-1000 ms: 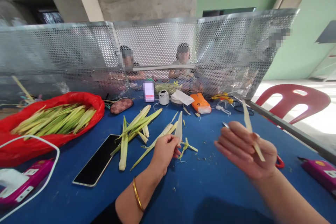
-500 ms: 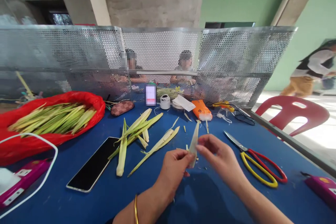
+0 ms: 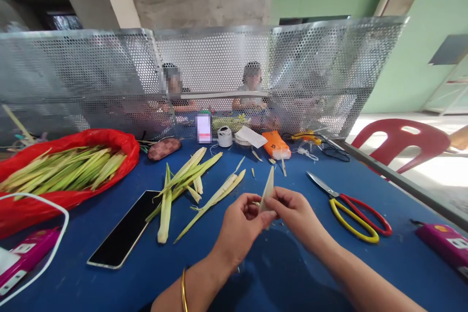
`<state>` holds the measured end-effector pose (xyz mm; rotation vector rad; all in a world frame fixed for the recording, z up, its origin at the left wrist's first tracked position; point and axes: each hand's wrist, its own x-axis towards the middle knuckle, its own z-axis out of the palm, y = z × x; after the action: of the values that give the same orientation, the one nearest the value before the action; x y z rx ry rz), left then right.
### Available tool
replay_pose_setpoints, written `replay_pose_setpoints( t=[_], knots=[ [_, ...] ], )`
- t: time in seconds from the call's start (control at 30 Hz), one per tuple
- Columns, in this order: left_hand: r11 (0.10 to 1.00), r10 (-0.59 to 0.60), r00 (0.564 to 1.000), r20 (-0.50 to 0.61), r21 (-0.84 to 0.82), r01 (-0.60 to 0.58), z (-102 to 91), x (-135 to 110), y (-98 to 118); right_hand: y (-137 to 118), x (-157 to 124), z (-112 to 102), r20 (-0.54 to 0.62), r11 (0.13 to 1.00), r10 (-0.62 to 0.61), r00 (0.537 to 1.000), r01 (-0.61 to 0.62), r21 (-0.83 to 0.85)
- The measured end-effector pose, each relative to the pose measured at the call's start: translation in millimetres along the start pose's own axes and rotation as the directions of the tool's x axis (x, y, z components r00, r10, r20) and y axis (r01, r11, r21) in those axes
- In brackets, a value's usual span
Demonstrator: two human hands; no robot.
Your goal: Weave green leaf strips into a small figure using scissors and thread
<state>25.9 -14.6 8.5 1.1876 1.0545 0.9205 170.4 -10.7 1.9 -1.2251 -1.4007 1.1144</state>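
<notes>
My left hand (image 3: 239, 226) and my right hand (image 3: 296, 212) meet above the blue table (image 3: 146, 278), both pinching a short pale leaf strip (image 3: 268, 190) that points upward between the fingertips. A gold bangle (image 3: 183, 290) sits on my left wrist. Loose pale green leaf strips (image 3: 186, 180) lie on the table just left of my hands. Scissors with red and yellow handles (image 3: 351, 207) lie on the table to the right of my right hand.
A red bag of green leaves (image 3: 69, 168) lies at left, a black phone (image 3: 126, 229) beside it. Pink devices (image 3: 444, 243) rest at both table edges. An orange pack (image 3: 277, 145), thread spool (image 3: 224, 136) and perforated metal screen (image 3: 219, 68) stand behind; two people sit beyond it. A red chair (image 3: 402, 141) is at right.
A second ago my right hand held a separate strip and scissors, raised at right. The scissors now lie on the table and both hands have closed on the one short strip.
</notes>
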Motion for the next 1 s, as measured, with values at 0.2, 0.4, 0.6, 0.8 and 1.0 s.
replay_pose_setpoints(
  t=[0.2,0.4,0.6,0.8,1.0],
  knots=[
    [0.997,-0.060,0.995,0.073,-0.033,0.063,-3.5,-1.7,6.6,-5.0,1.1,-4.1,0.046,1.000,-0.006,0.999,0.007,-0.023],
    [0.966,-0.175,0.984,0.026,-0.190,0.176,-12.2,-2.1,13.4,-8.5,-3.7,-8.3,-0.051,0.835,-0.480,0.876,0.439,-0.332],
    [0.960,-0.171,0.983,-0.062,-0.233,0.152,-10.6,-3.3,12.1,-9.7,-13.0,-4.7,0.326,0.333,-0.704,0.631,0.699,-0.633],
    [0.961,-0.175,0.981,-0.081,-0.230,0.153,-9.5,-4.6,14.2,-9.1,-11.2,-6.7,0.412,0.074,-0.756,0.509,0.691,-0.719],
    [0.945,-0.162,0.986,-0.042,-0.293,0.143,-12.0,-4.2,12.3,-10.3,-10.8,-2.9,0.382,0.062,-0.812,0.442,0.714,-0.697]
  ],
)
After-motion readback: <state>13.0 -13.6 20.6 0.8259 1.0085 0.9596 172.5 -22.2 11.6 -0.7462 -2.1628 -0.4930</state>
